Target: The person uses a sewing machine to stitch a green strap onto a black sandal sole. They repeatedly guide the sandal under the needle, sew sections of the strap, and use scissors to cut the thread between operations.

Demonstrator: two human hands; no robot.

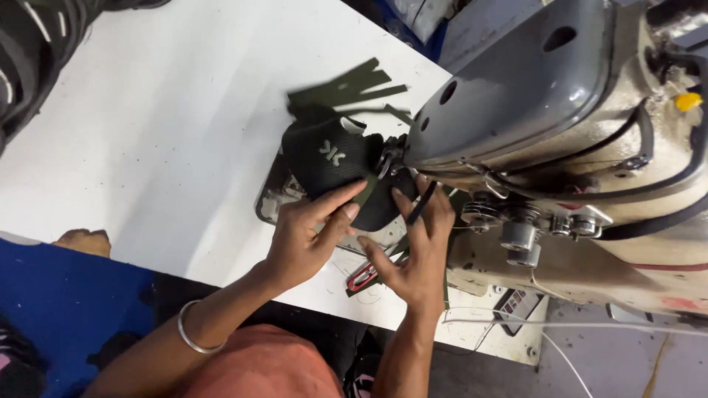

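Observation:
A black mesh shoe upper piece (333,156) with a small pale emblem lies under the head of a grey sewing machine (516,88). My left hand (306,232) pinches its near edge and a dark green strip between thumb and fingers. My right hand (413,247) presses the piece close to the needle area (391,158), fingers spread over the fabric. Dark green strips (346,85) fan out behind the piece. A silver bangle (188,332) sits on my left wrist.
The white table (169,125) stretches to the left. Red-handled snips (363,276) lie under my right hand. Thread tension discs (520,232) stick out of the machine's front. Black straps (29,51) hang at the top left. A blue surface (59,295) lies below the table edge.

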